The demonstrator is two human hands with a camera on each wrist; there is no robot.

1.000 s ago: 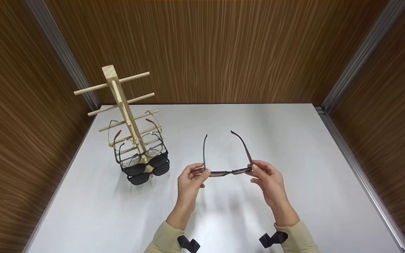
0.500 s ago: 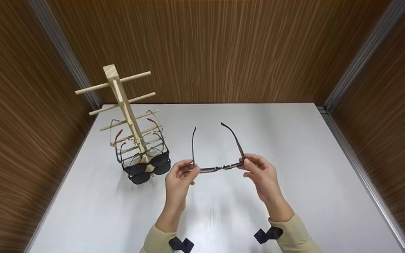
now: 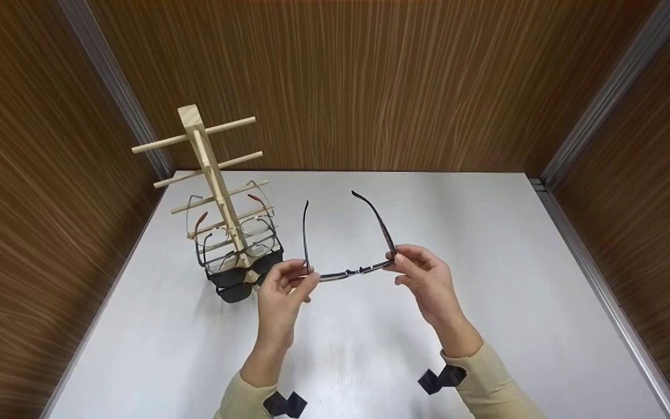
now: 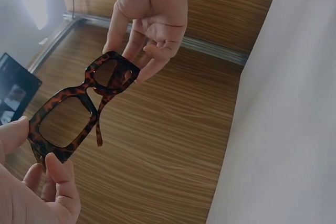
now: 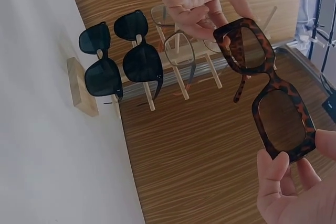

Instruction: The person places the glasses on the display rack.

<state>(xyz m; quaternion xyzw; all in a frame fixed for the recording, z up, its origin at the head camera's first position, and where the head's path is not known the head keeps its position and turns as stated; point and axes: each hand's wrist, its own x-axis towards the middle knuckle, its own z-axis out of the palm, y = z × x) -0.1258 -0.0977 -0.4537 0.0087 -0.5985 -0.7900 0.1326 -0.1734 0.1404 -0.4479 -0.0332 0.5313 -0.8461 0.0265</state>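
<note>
Tortoiseshell sunglasses [image 3: 335, 276] with brown lenses are held above the table, their temples unfolded and reaching away from me. My left hand [image 3: 278, 302] pinches the left end of the frame between thumb and fingers. The right end, by the hinge, is pinched by my right hand [image 3: 428, 285]. Both wrist views show the thick mottled front of the sunglasses [image 4: 63, 116] with one hand at each end. To the left, a wooden glasses rack [image 3: 213, 169] carries several pairs on its lower pegs; my left hand partly covers the lowest dark pair [image 3: 234, 292] in the head view.
The rack's upper pegs [image 3: 230, 125] stick out to both sides. Two dark sunglasses [image 5: 139, 51] and clear-lensed glasses [image 5: 179, 51] hang on it. Wood-grain panels [image 3: 370, 87] enclose the white table [image 3: 486, 262] at the back and sides.
Both hands have carried the sunglasses leftward and a little farther from me, closer to the rack. The right end now sits higher in the head view, and the grips stay the same.
</note>
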